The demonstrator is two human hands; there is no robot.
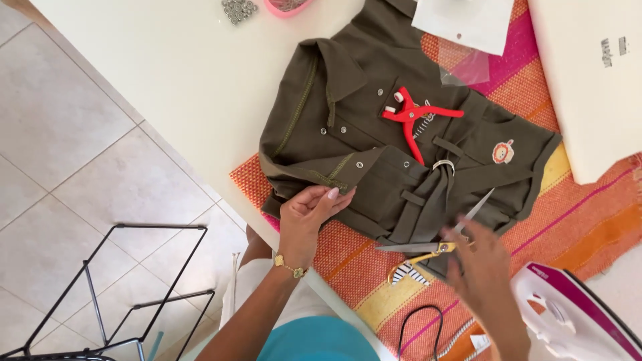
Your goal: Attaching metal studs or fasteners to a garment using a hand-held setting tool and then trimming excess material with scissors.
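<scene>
An olive-green child's garment (374, 140) with metal snaps lies flat on a striped orange and pink cloth (575, 220). My left hand (306, 217) pinches the garment's near hem at the lower left. My right hand (483, 267), blurred, reaches over open scissors (435, 244) with gold handles lying at the garment's lower edge; its fingers touch them, but a grip is not clear. Red snap pliers (411, 117) rest on the garment's chest. A small round lion patch (503, 152) sits on the right side.
A white and magenta iron (575, 314) stands at the lower right with a black cord (421, 327). A white board (588, 73) lies at the top right. Loose metal snaps (239, 9) and a pink dish (286, 7) sit at the top. A black wire rack (114, 294) stands on the tiled floor.
</scene>
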